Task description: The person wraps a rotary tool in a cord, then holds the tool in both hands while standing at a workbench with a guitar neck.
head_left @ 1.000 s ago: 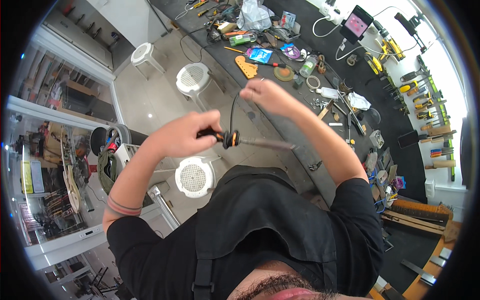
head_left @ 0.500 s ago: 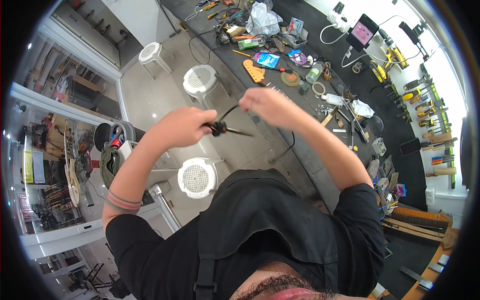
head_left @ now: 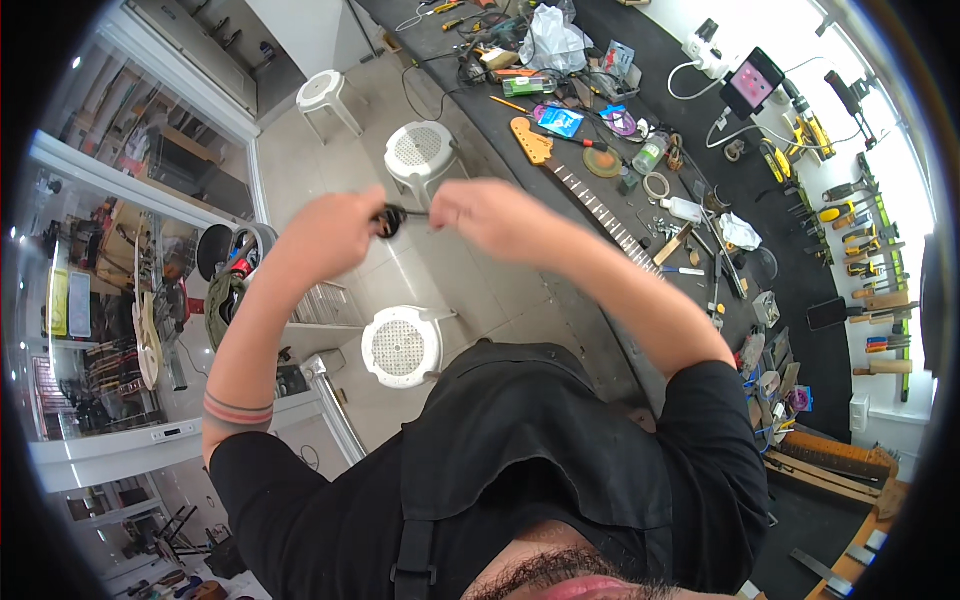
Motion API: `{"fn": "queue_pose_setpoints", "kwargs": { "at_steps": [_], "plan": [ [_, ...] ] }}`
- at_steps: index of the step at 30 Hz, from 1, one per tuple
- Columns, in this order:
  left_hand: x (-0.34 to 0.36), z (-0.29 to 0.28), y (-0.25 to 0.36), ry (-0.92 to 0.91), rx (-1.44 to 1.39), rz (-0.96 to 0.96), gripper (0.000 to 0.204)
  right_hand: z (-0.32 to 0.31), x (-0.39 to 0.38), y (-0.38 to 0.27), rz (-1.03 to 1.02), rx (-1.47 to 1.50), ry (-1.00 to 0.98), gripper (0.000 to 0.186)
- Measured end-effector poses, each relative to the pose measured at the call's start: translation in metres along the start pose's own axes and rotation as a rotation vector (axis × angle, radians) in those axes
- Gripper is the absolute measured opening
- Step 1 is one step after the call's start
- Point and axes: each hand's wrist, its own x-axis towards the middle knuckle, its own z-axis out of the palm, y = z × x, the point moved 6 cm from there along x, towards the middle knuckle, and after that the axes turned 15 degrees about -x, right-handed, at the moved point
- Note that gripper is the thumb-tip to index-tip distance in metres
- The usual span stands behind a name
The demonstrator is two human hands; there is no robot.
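Observation:
My left hand (head_left: 335, 235) is closed around a small dark bundle (head_left: 389, 221) that looks like wound black cord with some orange-brown inside; its exact kind is blurred. A short length of black cord (head_left: 415, 212) runs from it to my right hand (head_left: 478, 215), whose fingers are pinched on the cord and smeared by motion. Both hands are held out in front of me above the tiled floor, away from the workbench (head_left: 575, 325). My palms and part of the bundle are hidden.
On the bench at right lie a guitar neck (head_left: 600, 205), a clear bottle (head_left: 650, 152), a white plastic bag (head_left: 555, 40) and many small tools. White stools (head_left: 402, 346) stand on the floor. Hand tools (head_left: 850, 215) hang on the right wall, near a phone (head_left: 752, 82).
My right hand has moved left and slightly down, close to the bundle, so the stretch of cord between my hands is shorter. My left hand has shifted left and up with the bundle.

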Motion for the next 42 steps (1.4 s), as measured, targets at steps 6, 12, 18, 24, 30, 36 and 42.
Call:
{"fn": "queue_pose_setpoints", "kwargs": {
  "at_steps": [6, 12, 18, 24, 30, 36, 42],
  "plan": [
    [-0.011, -0.009, 0.006, 0.128, -0.966, 0.164, 0.021, 0.054, -0.027, 0.007, 0.108, 0.247, -0.189, 0.028],
    [-0.007, 0.046, 0.016, -0.172, -0.281, 0.158, 0.023, -0.01, -0.026, 0.019, 0.164, 0.095, -0.087, 0.026],
    [0.02, 0.006, -0.002, 0.18, -0.957, 0.188, 0.014, 0.068, -0.073, -0.031, 0.126, 0.275, -0.289, 0.028],
    [-0.01, 0.05, 0.061, -0.395, -0.93, 0.23, 0.017, 0.001, -0.051, 0.066, 0.242, 0.055, -0.009, 0.028],
    [0.036, 0.029, 0.038, 0.141, -0.166, 0.247, 0.024, -0.001, -0.091, -0.029, 0.244, -0.162, 0.003, 0.023],
    [0.038, 0.047, 0.046, -0.172, -1.371, 0.299, 0.022, 0.038, -0.112, 0.009, 0.429, 0.07, -0.034, 0.024],
    [0.01, 0.046, 0.104, -0.435, -0.778, 0.487, 0.023, -0.018, -0.118, 0.054, 0.445, 0.016, 0.104, 0.026]
  ]
}}
